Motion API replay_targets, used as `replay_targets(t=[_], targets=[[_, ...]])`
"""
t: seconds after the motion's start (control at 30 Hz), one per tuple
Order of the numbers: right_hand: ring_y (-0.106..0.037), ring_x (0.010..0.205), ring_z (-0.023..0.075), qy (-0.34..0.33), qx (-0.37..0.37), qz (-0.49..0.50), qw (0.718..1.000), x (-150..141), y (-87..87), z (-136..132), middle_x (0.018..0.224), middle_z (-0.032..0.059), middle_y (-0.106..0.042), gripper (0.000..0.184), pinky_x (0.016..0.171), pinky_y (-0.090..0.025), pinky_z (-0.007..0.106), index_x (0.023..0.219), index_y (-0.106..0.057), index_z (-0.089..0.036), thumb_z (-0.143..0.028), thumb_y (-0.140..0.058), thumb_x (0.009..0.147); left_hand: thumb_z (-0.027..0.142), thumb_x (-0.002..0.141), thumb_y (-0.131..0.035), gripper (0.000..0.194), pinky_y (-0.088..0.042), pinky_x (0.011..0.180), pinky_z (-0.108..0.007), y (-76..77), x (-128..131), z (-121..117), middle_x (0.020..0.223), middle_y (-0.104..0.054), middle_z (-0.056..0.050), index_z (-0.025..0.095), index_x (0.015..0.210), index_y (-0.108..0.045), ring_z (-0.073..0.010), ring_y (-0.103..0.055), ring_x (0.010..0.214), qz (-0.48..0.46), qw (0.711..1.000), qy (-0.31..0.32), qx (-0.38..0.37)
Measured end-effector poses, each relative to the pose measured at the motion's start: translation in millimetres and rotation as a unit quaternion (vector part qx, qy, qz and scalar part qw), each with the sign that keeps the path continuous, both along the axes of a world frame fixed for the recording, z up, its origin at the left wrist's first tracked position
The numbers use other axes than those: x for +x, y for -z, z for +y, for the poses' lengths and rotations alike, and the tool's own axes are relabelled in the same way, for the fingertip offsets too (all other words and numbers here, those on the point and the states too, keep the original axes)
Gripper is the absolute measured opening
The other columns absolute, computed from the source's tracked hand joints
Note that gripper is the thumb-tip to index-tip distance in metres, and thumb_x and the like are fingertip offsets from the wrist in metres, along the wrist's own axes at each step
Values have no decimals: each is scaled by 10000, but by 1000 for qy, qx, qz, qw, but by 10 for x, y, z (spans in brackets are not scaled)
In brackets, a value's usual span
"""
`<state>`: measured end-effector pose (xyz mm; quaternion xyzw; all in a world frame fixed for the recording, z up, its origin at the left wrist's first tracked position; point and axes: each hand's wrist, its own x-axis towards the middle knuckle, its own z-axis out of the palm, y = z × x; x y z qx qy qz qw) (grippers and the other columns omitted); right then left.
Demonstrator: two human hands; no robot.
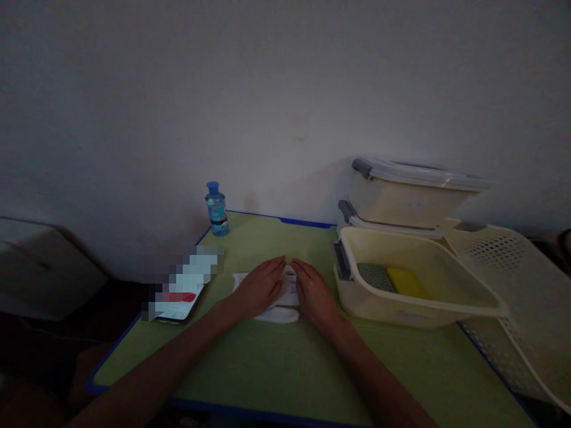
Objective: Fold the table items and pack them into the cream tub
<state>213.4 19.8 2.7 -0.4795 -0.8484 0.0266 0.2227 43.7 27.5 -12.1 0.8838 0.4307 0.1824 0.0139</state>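
A white, flat, cloth-like piece (279,315) with faint printed marks lies on the green table, partly covered by my hands, so its exact kind is hard to make out. Over its left part rests my left hand (262,289), fingers stretched out and lying flat. My right hand (316,297) lies flat along its right edge, fingers extended. The fingertips of both hands come close together near the far edge of the piece. Neither hand is wrapped around anything.
A cream bin (401,315) holding a grey-green patterned item (377,278) and a yellow item (405,282) stands right. Lidded boxes (405,202) are stacked behind it, a perforated basket (526,297) beside. A phone (182,297) and blue bottle (217,211) are left on the blue-edged table (267,368).
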Motion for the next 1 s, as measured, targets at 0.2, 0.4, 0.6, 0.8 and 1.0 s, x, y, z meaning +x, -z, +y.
replay_targets(t=[0.2, 0.4, 0.6, 0.8, 1.0], targets=[[-301, 1309, 233, -7, -77, -88, 993, -64, 121, -23, 1388, 174, -368, 502, 1063, -257, 452, 1344, -339, -55, -283, -297, 899, 325, 922, -239, 495, -276, 1071, -368, 211, 48, -28, 1408, -343, -149, 67, 1340, -304, -188, -298, 1313, 24, 1000, 0, -8], [-255, 1329, 224, 1, -86, -94, 992, -16, 102, -40, 1408, 158, -332, 518, 1069, -235, 458, 1349, -329, -56, -324, -274, 908, 376, 929, -200, 523, -258, 1077, -382, 227, 3, -28, 1423, -312, -130, 86, 1355, -291, -188, -277, 1323, 44, 999, -4, -11], [-262, 1326, 225, 1, -88, -95, 992, -21, 95, -46, 1414, 158, -321, 511, 1067, -235, 462, 1345, -336, -56, -318, -266, 912, 421, 925, -209, 554, -250, 1075, -378, 172, -194, -126, 1435, -281, -129, 96, 1369, -268, -197, -253, 1333, 71, 997, 0, -28], [-240, 1334, 227, -5, -93, -99, 991, 1, 81, -40, 1418, 158, -316, 524, 1071, -218, 463, 1357, -311, -54, -335, -256, 919, 431, 923, -212, 562, -229, 1081, -356, 149, -338, -259, 1451, -246, -115, 110, 1383, -236, -192, -225, 1343, 91, 995, -20, -34], [-249, 1331, 224, -16, -95, -92, 991, 44, 75, -26, 1412, 147, -336, 512, 1068, -216, 470, 1351, -325, -69, -333, -231, 922, 428, 922, -221, 555, -223, 1083, -358, 136, -297, -212, 1456, -228, -110, 117, 1381, -245, -199, -208, 1347, 99, 994, -14, -38]])
